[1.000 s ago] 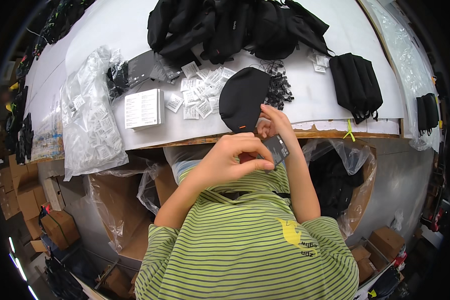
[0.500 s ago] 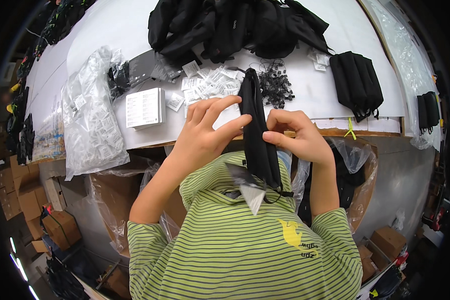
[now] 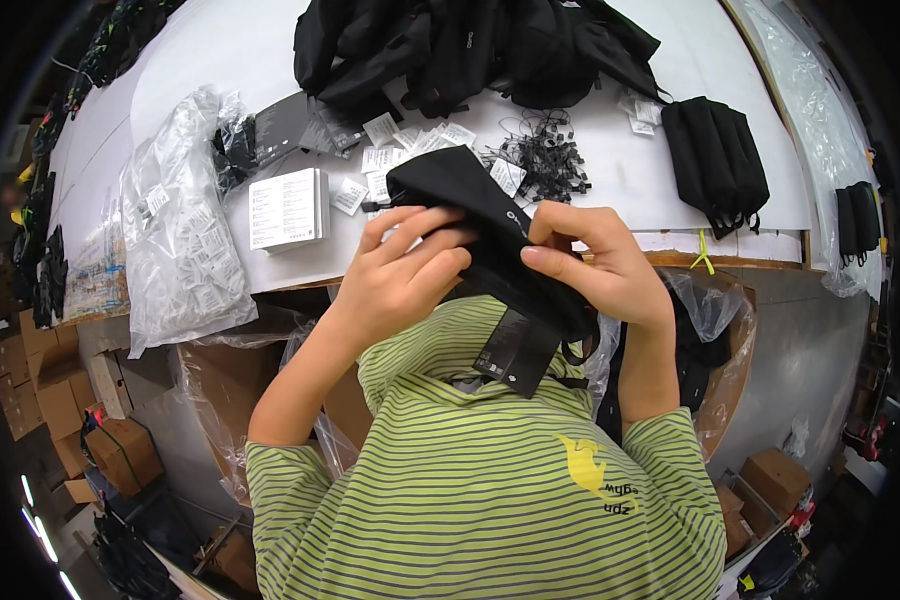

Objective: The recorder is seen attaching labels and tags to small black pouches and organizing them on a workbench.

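The left hand lay half-curled with fingers spread over a soft black fabric pouch, while the right hand pinched its edge at three o'clock, both holding it above the near edge of the white desk. A stiff black card tag hung at six o'clock. The pouch's underside was hidden behind the hands.

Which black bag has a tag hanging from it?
The folded black bag held in both hands, left hand and right hand. A dark hang tag dangles below it. The black bags lying on the white table show no such tag.
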A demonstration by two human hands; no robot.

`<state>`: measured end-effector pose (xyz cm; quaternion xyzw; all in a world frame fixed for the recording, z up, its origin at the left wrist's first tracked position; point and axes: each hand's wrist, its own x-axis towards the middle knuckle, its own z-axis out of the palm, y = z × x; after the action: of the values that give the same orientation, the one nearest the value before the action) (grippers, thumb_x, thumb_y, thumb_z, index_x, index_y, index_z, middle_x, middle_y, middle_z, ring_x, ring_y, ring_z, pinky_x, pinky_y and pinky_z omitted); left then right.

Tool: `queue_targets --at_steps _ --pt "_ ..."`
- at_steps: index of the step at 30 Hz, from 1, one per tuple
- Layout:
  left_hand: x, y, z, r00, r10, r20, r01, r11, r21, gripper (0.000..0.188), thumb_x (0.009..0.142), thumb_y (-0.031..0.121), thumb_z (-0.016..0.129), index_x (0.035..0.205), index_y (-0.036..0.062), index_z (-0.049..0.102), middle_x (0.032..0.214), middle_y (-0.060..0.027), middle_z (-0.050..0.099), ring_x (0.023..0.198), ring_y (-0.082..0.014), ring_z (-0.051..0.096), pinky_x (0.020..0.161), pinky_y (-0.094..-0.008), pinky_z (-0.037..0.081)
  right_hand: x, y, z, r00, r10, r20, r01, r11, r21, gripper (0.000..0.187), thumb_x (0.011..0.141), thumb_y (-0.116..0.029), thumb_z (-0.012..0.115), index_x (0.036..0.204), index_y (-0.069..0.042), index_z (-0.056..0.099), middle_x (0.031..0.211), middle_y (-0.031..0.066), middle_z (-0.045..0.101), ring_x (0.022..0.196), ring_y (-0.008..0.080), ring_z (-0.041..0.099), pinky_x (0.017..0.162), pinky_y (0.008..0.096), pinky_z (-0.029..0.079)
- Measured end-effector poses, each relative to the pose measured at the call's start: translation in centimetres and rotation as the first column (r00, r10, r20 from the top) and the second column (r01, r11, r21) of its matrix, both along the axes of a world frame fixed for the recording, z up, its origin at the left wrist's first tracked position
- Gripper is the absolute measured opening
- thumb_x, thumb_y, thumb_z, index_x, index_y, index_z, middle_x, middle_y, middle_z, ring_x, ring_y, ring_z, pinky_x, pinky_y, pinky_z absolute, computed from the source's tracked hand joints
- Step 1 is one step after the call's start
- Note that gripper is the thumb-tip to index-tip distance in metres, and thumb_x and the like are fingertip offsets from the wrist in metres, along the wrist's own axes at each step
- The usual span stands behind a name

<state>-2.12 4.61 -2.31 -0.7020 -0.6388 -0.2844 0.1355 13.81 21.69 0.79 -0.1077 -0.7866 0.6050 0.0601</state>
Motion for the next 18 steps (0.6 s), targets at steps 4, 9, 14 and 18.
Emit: queue_targets --at_steps 4,9,14,18 --pt "0.2 -0.1 0.0 0.998 -0.048 0.034 0.050 0.998 -0.040 0.027 0.061 0.012 0.070 0.087 0.0104 0.063 0.091 0.0004 0.064 0.089 -0.0166 0.058 0.090 -0.0326 0.040 -0.3 -0.1 -0.2 0.999 0.036 -0.021 -0.036 0.999 0.002 0.020 0.083 -0.010 0.063 0.077 0.002 0.048 0.065 0.0030 0.044 0.059 0.0095 0.042 0.056 0.0244 0.035" --pt "0.4 -0.1 -0.6 0.994 -0.082 0.068 0.081 0.996 0.025 0.032 0.056 0.008 0.068 0.088 0.0087 0.067 0.085 -0.0008 0.063 0.080 -0.0198 0.058 0.082 -0.0341 0.041 -0.5 -0.3 -1.2 0.996 0.059 -0.067 -0.065 0.994 -0.083 0.015 0.089 -0.014 0.058 0.082 -0.002 0.052 0.064 0.0002 0.044 0.059 0.0077 0.040 0.054 0.0235 0.034" --pt "-0.1 -0.4 0.3 0.970 -0.016 0.241 0.018 1.000 -0.007 0.027 0.057 0.004 0.070 0.084 0.0068 0.065 0.083 -0.0019 0.062 0.076 -0.0190 0.059 0.074 -0.0319 0.045 0.0 -1.0 -4.0 0.990 -0.114 -0.083 0.055 0.856 -0.514 0.018 0.092 -0.019 0.055 0.100 -0.003 0.055 0.081 0.0009 0.051 0.076 0.0090 0.047 0.067 0.0229 0.038" --pt "-0.9 -1.4 -0.2 0.904 0.111 0.412 -0.117 0.993 -0.010 0.027 0.056 0.001 0.073 0.083 0.0042 0.066 0.082 -0.0049 0.063 0.072 -0.0215 0.059 0.065 -0.0322 0.045 4.3 -0.9 -8.0 0.976 0.070 0.206 -0.005 0.954 -0.300 0.069 0.079 -0.026 0.073 0.133 -0.001 0.039 0.130 0.0168 0.047 0.117 0.0229 0.049 0.102 0.0375 0.035"
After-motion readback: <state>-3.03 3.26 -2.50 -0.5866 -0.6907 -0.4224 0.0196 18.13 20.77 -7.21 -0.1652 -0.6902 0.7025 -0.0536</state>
